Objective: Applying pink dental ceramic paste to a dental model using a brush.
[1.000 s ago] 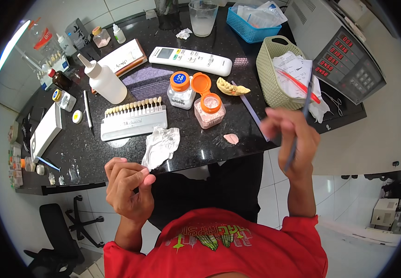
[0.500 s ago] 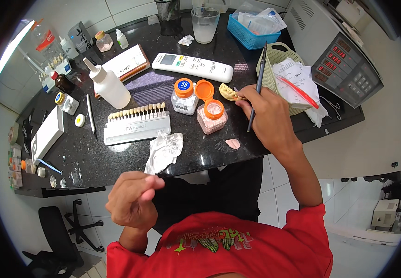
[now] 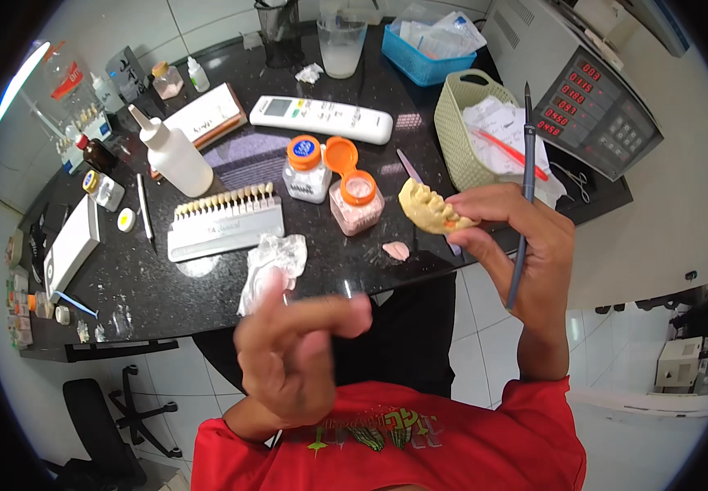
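My right hand [image 3: 538, 237] pinches a yellowish dental cast [image 3: 427, 208] with teeth between thumb and fingertips, raised over the front of the counter. The same hand also keeps a slim dark brush [image 3: 527, 164] with a pointed tip, standing nearly upright across the fingers. In front of my body, my left hand [image 3: 288, 352] is lifted and slightly blurred; its index finger stretches rightward, the other fingers are half curled, and I see nothing in it. A crumpled white tissue [image 3: 276, 260] lies just beyond this hand. A small pink lump [image 3: 396, 250] sits below the cast.
An orange-lidded jar of pink powder [image 3: 357, 204] stands with its flap up, beside a closed jar [image 3: 306, 170]. Nearby are a tooth shade guide [image 3: 227, 231], a squeeze bottle [image 3: 175, 155], a white remote [image 3: 321, 119] and a purple-handled tool [image 3: 408, 165]. Right: a green basket [image 3: 460, 139] and a machine [image 3: 591, 106].
My right hand has lifted the dental cast toward me, with the brush still in its fingers. My left hand has moved right, and its index finger now extends. The view has shifted slightly.
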Available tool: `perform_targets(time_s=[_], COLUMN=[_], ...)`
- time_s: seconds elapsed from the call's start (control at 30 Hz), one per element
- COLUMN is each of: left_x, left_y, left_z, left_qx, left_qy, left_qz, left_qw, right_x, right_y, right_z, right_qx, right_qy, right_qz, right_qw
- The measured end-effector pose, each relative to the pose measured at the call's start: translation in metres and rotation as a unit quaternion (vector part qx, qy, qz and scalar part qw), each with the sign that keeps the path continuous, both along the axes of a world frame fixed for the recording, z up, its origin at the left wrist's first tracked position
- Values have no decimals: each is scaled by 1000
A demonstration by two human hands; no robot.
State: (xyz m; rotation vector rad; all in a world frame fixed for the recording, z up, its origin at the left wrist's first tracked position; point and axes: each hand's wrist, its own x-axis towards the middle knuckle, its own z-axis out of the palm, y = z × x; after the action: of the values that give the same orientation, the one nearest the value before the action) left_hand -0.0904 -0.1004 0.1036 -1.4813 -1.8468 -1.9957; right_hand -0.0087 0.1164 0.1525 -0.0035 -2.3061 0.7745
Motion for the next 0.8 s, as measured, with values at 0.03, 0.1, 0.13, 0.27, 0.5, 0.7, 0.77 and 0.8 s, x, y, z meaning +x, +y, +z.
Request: perform_targets(time_s=[0.03,0.1,0.13,0.27,0.5,0.7,0.77,0.8], left_x=[12,20,16,20,30,42,42,42], left_y=[12,19,20,24,24,27,29,28], left_z=[-5,-13,-19,-32,-43,-44,-44,-45], left_qx=[76,144,136,108,148,203,211,205], left_qy=[-96,-195,-204,-259,-324,-308,-305,-319], left_qz=[4,14,-51,-143,-143,-154,-159,-157], left_qw=[993,970,968,949,923,917,915,912], right_x=[4,13,14,22,29,38,37,36], right_y=[-5,-17,-20,-31,-35,-37,-37,-37], right_z=[0,2,0,-15,-25,-25,-28,-30], right_qx=[-12,-44,-70,-73,-64,-90,-84,-77], right_qy=[-8,-33,-47,-82,-68,-28,-21,-15], right_qz=[13,34,54,92,96,127,113,100], right_qw=[1000,998,995,990,991,987,990,992])
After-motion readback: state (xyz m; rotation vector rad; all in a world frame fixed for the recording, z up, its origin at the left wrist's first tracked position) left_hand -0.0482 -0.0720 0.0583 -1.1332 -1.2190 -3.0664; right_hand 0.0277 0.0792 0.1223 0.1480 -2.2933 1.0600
